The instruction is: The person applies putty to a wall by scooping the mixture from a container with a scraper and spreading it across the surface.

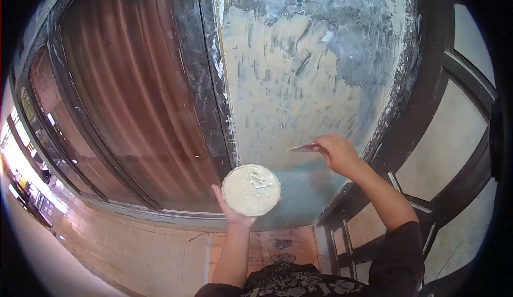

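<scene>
My left hand [232, 209] is closed around the underside of a round tub of cream-coloured putty [249, 193], whose top surface is ridged on its right side. In my right hand [336, 153] is a putty knife [303, 148] with a reddish handle, its blade pointing left just in front of the wall. The wall panel [299, 94] ahead has a streaky beige coat over its middle. Bare grey-blue patches show at the top and right, and a smooth bluish strip runs along the bottom.
Left of the panel stands a dark wooden frame [200, 72] with glass and a reddish-brown curtain [123, 72] behind it. A dark panelled door [449, 131] is at the right. Below lie floor tiles [144, 254] and an orange-brown sheet [296, 242] against the wall's foot.
</scene>
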Demonstrator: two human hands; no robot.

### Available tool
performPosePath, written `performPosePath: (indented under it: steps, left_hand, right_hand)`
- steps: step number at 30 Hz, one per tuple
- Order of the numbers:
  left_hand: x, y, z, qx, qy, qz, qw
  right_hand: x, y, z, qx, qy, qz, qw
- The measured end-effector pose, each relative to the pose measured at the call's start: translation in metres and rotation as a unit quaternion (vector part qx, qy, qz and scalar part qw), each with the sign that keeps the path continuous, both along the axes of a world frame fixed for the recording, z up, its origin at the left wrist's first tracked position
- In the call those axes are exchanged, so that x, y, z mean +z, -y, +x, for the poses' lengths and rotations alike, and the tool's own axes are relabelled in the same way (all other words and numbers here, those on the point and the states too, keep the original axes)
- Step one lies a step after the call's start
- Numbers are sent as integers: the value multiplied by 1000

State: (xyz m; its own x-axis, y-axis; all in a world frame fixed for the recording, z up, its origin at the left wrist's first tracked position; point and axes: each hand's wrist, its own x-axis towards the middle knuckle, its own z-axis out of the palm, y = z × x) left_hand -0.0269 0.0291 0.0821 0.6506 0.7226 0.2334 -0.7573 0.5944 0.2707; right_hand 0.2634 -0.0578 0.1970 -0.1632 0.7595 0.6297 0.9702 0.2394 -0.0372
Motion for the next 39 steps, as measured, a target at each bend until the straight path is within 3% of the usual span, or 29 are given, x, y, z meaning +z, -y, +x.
performPosePath:
  steps: [2,6,17,20,32,39]
  left_hand:
    - [-15,1,-10,21,-4,-17,1000]
    - [-36,3,-24,59,-5,-25,998]
    - [-53,3,-35,122,-58,-15,991]
    - [-52,4,-33,99,-33,-59,993]
    - [-49,6,-23,67,-36,-45,996]
    - [-58,1,-23,59,-45,-26,997]
  right_hand:
    - [-23,-7,26,-94,-65,-96,989]
    - [-93,-25,58,-145,-111,-173,968]
    - [-175,-48,67,-182,-154,-172,956]
    - [-187,-52,72,-185,-183,-172,950]
    - [-199,-51,67,-187,-221,-157,944]
    - [-209,-53,71,-183,-260,-66,946]
